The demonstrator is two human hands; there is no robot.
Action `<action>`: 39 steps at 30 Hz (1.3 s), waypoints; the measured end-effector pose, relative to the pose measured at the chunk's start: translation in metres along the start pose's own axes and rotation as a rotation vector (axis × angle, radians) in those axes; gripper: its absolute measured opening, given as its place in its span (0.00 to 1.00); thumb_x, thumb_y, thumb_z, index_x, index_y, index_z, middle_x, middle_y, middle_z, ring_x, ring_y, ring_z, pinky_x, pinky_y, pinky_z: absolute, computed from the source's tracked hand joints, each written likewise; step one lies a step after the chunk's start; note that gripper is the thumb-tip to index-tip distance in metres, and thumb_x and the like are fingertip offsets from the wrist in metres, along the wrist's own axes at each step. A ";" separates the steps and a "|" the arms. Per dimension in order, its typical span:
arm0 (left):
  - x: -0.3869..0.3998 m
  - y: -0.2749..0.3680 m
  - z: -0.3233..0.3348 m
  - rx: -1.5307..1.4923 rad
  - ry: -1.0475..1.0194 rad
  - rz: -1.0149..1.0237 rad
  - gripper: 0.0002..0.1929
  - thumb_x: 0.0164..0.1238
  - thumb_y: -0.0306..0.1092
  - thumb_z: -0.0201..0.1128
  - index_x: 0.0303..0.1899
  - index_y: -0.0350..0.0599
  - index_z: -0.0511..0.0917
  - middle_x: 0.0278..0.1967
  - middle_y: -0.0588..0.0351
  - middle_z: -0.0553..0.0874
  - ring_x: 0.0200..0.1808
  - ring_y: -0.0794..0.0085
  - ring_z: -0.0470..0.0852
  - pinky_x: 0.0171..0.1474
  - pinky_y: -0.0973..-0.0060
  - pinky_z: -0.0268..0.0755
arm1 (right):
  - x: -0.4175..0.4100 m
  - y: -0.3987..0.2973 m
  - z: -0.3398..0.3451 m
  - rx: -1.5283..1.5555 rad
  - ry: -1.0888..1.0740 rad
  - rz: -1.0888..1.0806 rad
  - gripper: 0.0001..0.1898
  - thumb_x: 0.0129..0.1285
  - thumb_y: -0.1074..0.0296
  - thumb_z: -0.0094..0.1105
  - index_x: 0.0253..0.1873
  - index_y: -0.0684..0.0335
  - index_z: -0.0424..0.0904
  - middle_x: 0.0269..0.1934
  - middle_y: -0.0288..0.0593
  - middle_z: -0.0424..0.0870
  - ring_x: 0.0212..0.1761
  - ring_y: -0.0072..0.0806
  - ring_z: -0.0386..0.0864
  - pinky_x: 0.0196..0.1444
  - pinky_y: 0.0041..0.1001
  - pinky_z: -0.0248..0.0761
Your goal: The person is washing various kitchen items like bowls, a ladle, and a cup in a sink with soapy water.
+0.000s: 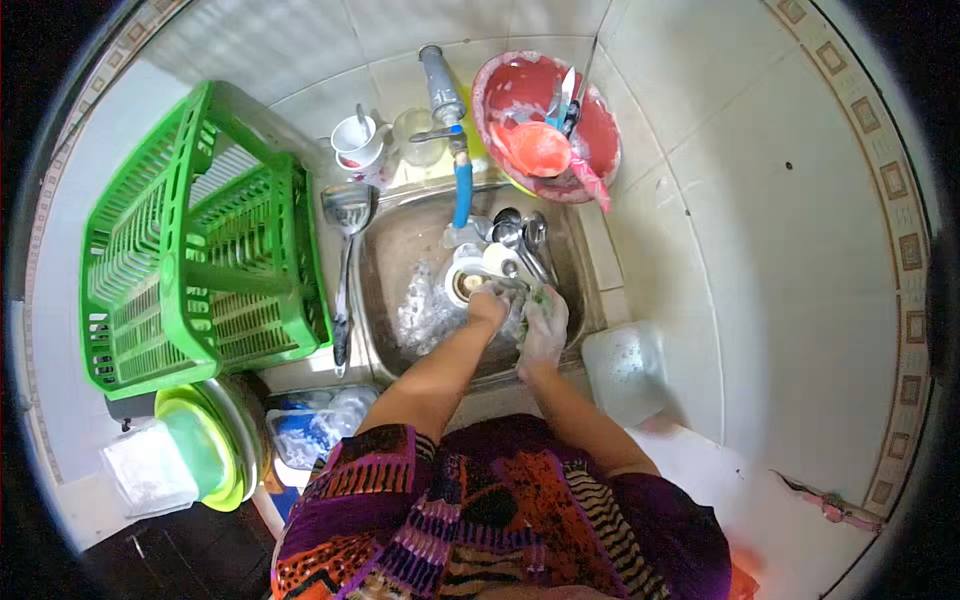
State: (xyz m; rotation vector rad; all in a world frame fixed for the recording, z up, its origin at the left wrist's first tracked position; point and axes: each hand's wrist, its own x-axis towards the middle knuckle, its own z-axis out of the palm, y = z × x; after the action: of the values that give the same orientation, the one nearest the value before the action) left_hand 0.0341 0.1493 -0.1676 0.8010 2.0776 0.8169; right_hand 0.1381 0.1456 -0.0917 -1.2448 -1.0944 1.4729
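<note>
My left hand (493,306) and my right hand (543,328) are close together over the right half of a metal sink basin (390,247). Soap suds coat both. A green scrubbing pad (537,298) shows between the fingers of my right hand. My left hand grips a metal utensil, whose exact kind is hard to tell. Just beyond the hands, several metal spoons (510,231) lie in the basin beside the white drain ring (454,283). A tap with a blue hose end (463,196) hangs over the basin, and foam (424,311) covers part of its floor.
A green plastic dish rack (176,300) stands left, with a metal spatula (344,277) beside it. Cups (352,139) stand behind the sink. A red basin (506,82) holds knives and a strainer-like orange ladle (544,150). Stacked plates (225,442) and a soapy container (315,427) sit lower left.
</note>
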 end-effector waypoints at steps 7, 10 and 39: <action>0.008 0.004 0.008 0.367 -0.026 0.274 0.12 0.55 0.39 0.64 0.36 0.41 0.81 0.34 0.46 0.84 0.37 0.55 0.82 0.41 0.65 0.73 | -0.007 -0.024 0.001 0.162 -0.139 0.004 0.30 0.60 0.78 0.54 0.66 0.64 0.53 0.48 0.44 0.73 0.39 0.24 0.75 0.40 0.21 0.71; 0.016 -0.007 0.029 0.141 0.014 0.200 0.11 0.57 0.38 0.59 0.36 0.42 0.81 0.33 0.47 0.84 0.37 0.52 0.82 0.41 0.62 0.73 | -0.007 -0.035 -0.006 0.137 -0.158 0.207 0.18 0.60 0.74 0.58 0.54 0.64 0.67 0.38 0.42 0.79 0.22 0.23 0.73 0.27 0.21 0.70; -0.126 0.058 -0.114 -0.981 -0.391 -0.249 0.09 0.69 0.34 0.53 0.46 0.46 0.77 0.18 0.69 0.68 0.17 0.84 0.63 0.18 0.84 0.54 | -0.007 -0.058 0.025 0.728 -0.678 0.387 0.13 0.65 0.60 0.48 0.46 0.62 0.74 0.36 0.43 0.79 0.36 0.30 0.78 0.31 0.29 0.74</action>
State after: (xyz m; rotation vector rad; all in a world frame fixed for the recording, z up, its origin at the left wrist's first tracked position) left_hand 0.0227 0.0572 -0.0138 0.1269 1.1637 1.2450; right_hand 0.1190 0.1494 -0.0311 -0.4431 -0.5972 2.4075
